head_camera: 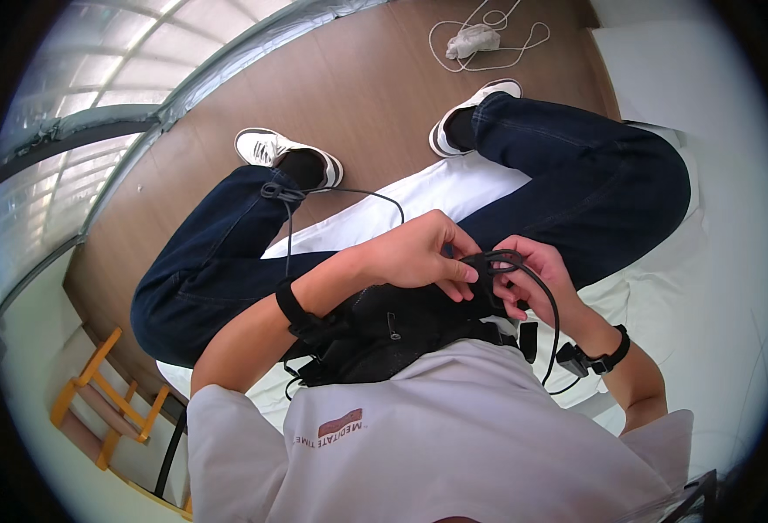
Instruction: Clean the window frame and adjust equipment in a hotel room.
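Observation:
My left hand (429, 252) reaches across my lap, its thumb and fingers pinching a black strap (482, 267) that sits around a looped black cable (511, 258). On the other side, my right hand (541, 278) has its curled fingers on the cable's loops. From there the cable curves down to a small black device (573, 359) near my right wristband. A black waist bag (393, 333) with a zipper lies across my lap, under the hands. Another black cable, tied in a bundle (282, 191), rests by my left lower leg. The palms are mostly hidden.
White cloth (384, 209) covers the seat under my legs. A white cord (537, 39) with a whitish bundle (474, 41) lies on the brown floor ahead. An orange wooden frame (99, 356) stands at the lower left. Window panels (115, 52) line the upper left.

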Motion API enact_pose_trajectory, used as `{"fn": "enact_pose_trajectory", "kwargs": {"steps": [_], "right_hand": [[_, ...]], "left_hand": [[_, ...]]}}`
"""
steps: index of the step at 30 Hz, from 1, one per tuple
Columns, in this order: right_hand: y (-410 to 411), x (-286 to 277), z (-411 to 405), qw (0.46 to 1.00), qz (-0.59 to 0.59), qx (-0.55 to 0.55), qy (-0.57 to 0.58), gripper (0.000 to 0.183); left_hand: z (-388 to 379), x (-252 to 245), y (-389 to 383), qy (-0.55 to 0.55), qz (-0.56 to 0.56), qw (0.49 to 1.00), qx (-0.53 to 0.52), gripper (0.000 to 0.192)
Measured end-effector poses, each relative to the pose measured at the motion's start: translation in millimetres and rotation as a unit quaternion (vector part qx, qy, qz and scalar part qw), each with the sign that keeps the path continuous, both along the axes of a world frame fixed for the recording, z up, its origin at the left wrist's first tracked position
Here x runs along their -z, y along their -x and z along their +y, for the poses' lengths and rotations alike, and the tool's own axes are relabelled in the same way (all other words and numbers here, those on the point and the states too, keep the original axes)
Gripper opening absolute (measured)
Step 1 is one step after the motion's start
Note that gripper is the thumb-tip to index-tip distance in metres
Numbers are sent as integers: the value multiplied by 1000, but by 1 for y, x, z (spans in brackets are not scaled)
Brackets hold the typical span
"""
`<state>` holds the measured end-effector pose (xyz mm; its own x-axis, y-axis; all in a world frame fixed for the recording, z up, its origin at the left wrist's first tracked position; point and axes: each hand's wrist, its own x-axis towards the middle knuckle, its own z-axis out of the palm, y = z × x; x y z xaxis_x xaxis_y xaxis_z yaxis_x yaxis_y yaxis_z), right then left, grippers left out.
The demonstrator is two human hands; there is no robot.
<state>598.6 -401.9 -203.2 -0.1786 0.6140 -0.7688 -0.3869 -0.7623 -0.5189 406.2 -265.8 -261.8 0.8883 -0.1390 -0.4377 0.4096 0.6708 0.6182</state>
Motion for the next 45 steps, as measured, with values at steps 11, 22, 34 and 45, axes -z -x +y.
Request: {"fn": "enact_pose_trajectory", "kwargs": {"steps": [11, 22, 34, 45], "right_hand": [[-13, -41, -22, 971, -146, 178, -60, 8], [-45, -14, -143, 951, -262, 143, -82, 29], [-38, 31, -119, 903, -388, 31, -181, 22], [-49, 84, -117, 879, -321, 276, -218, 26]], "left_hand": [[-11, -17, -48, -25, -113, 993, -22, 20], [-40, -69, -90, -203, -291, 930, -93, 12], [-30, -101, -77, -256, -304, 891, -221, 15], [-23, -69, -67, -312, -266, 884, -225, 18]]}}
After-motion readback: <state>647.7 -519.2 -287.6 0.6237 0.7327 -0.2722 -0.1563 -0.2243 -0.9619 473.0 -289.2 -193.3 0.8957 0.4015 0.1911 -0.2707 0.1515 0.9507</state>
